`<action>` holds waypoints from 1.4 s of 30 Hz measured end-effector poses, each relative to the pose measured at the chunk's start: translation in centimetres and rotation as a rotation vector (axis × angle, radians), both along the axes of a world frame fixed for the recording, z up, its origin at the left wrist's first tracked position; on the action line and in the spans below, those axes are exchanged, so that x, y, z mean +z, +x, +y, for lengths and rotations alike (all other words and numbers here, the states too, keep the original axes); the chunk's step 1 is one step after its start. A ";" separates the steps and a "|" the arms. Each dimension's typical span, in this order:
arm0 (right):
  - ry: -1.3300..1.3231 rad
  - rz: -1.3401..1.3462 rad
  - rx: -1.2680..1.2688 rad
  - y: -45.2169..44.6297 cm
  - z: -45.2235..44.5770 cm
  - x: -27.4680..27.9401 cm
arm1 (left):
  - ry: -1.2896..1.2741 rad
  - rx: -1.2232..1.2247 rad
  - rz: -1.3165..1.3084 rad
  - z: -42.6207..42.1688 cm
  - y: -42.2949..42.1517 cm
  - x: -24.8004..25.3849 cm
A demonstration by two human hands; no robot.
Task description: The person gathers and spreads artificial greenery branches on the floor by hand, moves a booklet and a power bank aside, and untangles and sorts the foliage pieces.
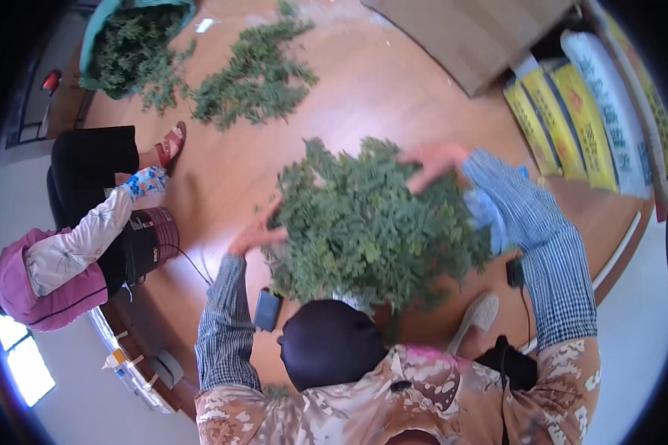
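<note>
A large heap of leafy green sprigs (378, 222) fills the middle of the view, in front of my body. At the heap's left edge is my left hand (258, 234), its thumb and fingers spread against the leaves. My right hand (436, 162) lies over the upper right of the heap, fingers apart and slightly blurred. Some fingertips of both hands are lost among the leaves. Light blue plastic (485, 215) shows beside the heap, below my right forearm.
Another person (59, 259) sits at the left beside a dark bucket (156, 241). More sprigs (256, 74) lie on the floor near a green sack (95, 44). A cardboard box (471, 33) and yellow packs (586, 119) stand upper right. A small dark box (267, 310) lies near my left forearm.
</note>
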State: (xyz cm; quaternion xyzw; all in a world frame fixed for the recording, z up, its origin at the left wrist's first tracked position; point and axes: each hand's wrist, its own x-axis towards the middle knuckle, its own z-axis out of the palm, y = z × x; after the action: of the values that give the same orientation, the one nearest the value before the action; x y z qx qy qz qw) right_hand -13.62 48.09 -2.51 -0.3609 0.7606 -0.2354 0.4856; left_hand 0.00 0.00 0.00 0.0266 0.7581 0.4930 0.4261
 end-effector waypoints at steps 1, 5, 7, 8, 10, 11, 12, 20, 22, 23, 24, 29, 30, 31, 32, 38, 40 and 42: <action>-0.013 -0.057 -0.031 2.1 1.7 0.0 | -0.038 -0.108 0.131 0.6 1.4 -0.6; 0.277 0.177 0.176 8.2 0.0 7.3 | -0.317 -0.381 0.101 2.7 5.0 4.0; 0.329 0.365 0.140 7.8 -0.7 8.4 | -0.362 -0.259 0.130 4.6 3.0 3.8; 0.285 0.407 0.078 8.9 -1.1 7.9 | -0.423 -0.236 0.180 5.2 3.7 3.2; 0.205 0.466 -0.044 11.5 -1.6 6.9 | -0.528 -0.195 0.260 6.8 6.1 2.2; 0.188 0.479 -0.074 12.1 -2.2 7.3 | -0.559 -0.148 0.258 7.5 6.9 1.7; 0.157 0.456 -0.118 12.6 -2.6 7.0 | -0.592 -0.105 0.258 7.9 7.5 1.4; -0.044 0.328 -0.312 14.7 -5.5 4.3 | -0.348 0.182 0.331 13.9 8.3 0.5; -0.100 0.200 -0.408 14.1 -5.9 4.9 | -0.168 0.284 0.414 15.0 8.2 -4.0; -0.126 0.243 -0.442 13.6 -6.1 4.1 | -0.105 0.314 0.448 15.2 7.7 -4.4; -0.148 0.289 -0.477 13.0 -6.0 3.0 | -0.041 0.340 0.482 15.4 7.1 -4.8; -0.031 0.369 -0.436 6.9 -5.0 3.1 | 0.029 0.288 0.523 17.2 -0.3 -3.5; -0.056 0.457 -0.468 6.0 -4.7 1.6 | 0.070 0.281 0.517 17.7 -1.9 -2.6; 0.009 0.489 -0.424 4.6 -4.3 2.4 | 0.024 0.254 0.523 17.6 -2.8 -3.3; 0.071 0.468 -0.406 3.2 -4.0 3.2 | -0.015 0.229 0.545 17.6 -4.4 -4.1; 0.348 0.610 -0.386 -1.3 -1.2 6.8 | -0.527 0.056 0.273 18.8 -9.8 2.1; 0.475 0.639 -0.382 0.1 -0.6 9.3 | -0.617 0.041 0.349 18.1 -9.0 4.6; 0.414 1.289 -0.323 3.9 0.2 8.3 | -0.453 0.089 0.588 15.4 -7.3 2.6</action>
State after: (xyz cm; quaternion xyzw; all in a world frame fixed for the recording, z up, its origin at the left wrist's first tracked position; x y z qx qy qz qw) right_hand -9.74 48.25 5.79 -0.2110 0.9706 0.1066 -0.0452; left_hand -7.27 15.39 2.63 0.0389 0.9384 0.3020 0.1633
